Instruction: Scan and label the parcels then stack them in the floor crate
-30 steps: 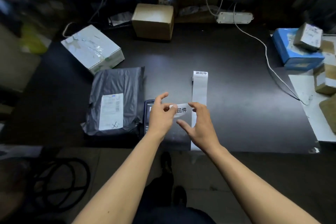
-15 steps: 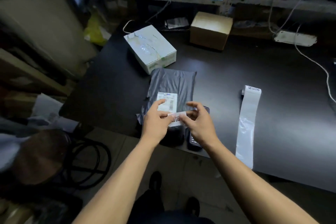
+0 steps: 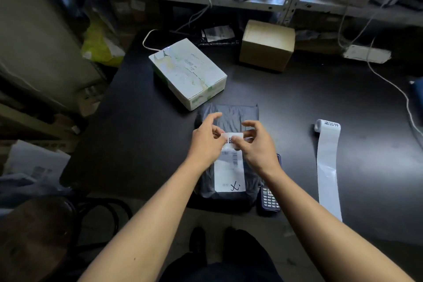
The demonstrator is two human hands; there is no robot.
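I hold the small sticker [image 3: 232,138] pinched at both ends, my left hand [image 3: 206,144] taking its left edge and my right hand [image 3: 256,146] its right, just above the grey mailer bag [image 3: 229,117] lying at the near edge of the counter [image 3: 320,89]. It looks thin, floppy and tacky, so I judge it best kept taut by its edges. The bag looks soft and light; I would lift it by its sides.
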